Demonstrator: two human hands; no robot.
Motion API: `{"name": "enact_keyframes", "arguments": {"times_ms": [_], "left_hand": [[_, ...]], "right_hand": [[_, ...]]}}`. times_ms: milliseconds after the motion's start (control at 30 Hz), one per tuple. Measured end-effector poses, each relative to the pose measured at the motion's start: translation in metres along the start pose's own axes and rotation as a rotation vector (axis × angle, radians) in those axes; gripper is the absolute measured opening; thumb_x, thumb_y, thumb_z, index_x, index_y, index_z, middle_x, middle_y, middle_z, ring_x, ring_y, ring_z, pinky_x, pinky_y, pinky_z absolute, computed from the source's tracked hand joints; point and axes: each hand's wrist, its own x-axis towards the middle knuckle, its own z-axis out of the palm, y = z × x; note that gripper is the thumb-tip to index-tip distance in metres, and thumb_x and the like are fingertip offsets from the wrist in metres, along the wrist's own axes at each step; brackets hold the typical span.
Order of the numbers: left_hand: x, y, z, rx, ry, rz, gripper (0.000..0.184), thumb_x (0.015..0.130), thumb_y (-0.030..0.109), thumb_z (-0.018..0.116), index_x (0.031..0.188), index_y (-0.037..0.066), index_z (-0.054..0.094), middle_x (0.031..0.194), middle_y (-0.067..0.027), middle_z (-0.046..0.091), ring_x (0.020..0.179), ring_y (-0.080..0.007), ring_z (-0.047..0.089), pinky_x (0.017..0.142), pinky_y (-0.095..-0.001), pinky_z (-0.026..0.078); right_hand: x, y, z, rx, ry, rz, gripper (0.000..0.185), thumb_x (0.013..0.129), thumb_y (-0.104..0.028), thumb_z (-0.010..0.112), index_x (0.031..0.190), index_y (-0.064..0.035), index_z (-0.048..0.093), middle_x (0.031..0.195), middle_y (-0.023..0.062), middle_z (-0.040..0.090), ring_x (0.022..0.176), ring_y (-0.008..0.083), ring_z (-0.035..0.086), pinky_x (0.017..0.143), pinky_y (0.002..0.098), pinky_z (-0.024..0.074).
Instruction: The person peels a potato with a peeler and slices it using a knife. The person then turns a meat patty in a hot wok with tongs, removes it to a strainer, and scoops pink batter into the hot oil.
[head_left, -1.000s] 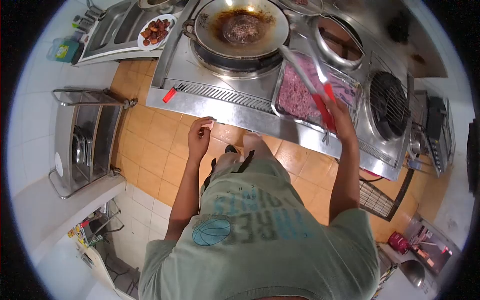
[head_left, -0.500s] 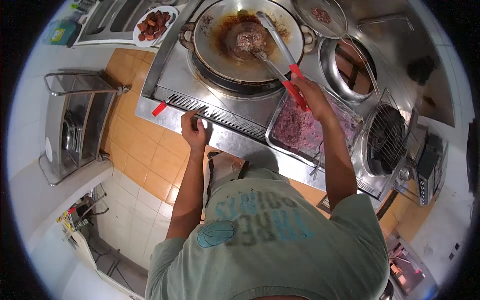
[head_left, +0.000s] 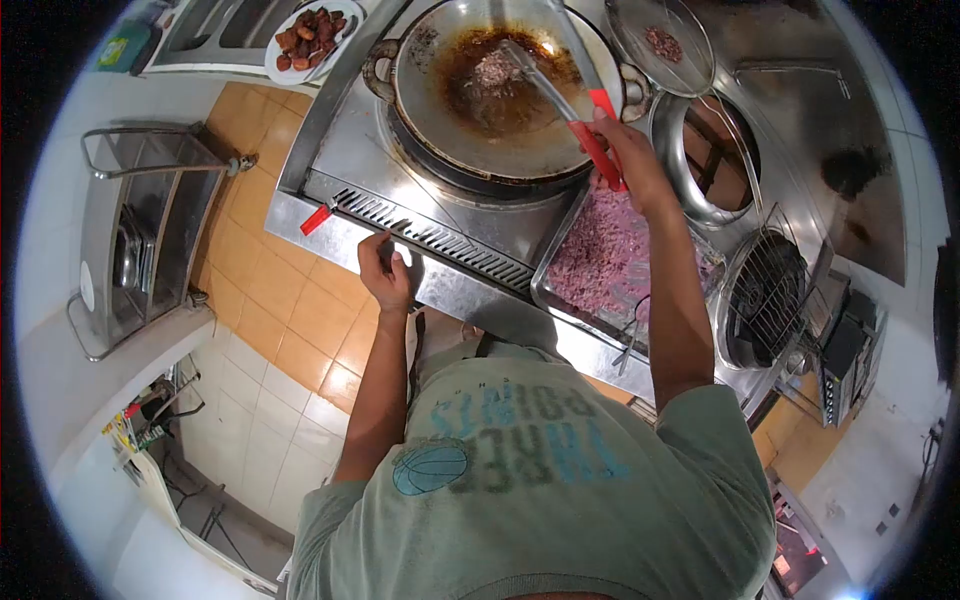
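My right hand [head_left: 632,165] is wrapped round the red handles of metal tongs [head_left: 545,78], which reach over a large wok [head_left: 470,150]. The tongs' arms are spread apart. The nearer tip touches a clump of chopped reddish pieces, likely shallots [head_left: 492,76], in brown oil, while the other arm runs up to the far rim. Below my right hand lies a metal tray [head_left: 545,290] of chopped purple-pink pieces [head_left: 590,250]. My left hand [head_left: 385,275] rests at the stove's front edge [head_left: 440,285], holding nothing, its thumb apart from the bent fingers.
A strainer [head_left: 680,75] with a few browned bits sits right of the wok, beside a metal ring burner [head_left: 665,130]. A wire rack [head_left: 770,290] covers a burner at right. A plate [head_left: 275,70] of browned chunks stands upper left. A shelf cart [head_left: 180,220] is at left.
The tongs have moved away from me, further over the wok, and the clump looks smaller in the oil. My left hand stays at the stove edge. The view has shifted slightly.
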Motion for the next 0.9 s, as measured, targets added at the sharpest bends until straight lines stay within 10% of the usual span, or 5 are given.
{"name": "enact_keyframes", "arguments": {"times_ms": [900], "left_hand": [[-0.004,-0.004,0.003,-0.026,0.044,-0.05,0.023,0.082,0.011,0.053,0.099,-0.003,0.057,0.088,-0.0121,0.053,0.074,-0.0206,0.05,0.065,-0.0283,0.042]], "right_hand": [[-0.032,0.019,-0.002,-0.285,0.002,0.0,0.059,0.086,-0.061,0.053,0.086,-0.0023,0.06,0.06,0.0031,0.053,0.046,0.0116,0.054,0.042,0.0259,0.0403]]}}
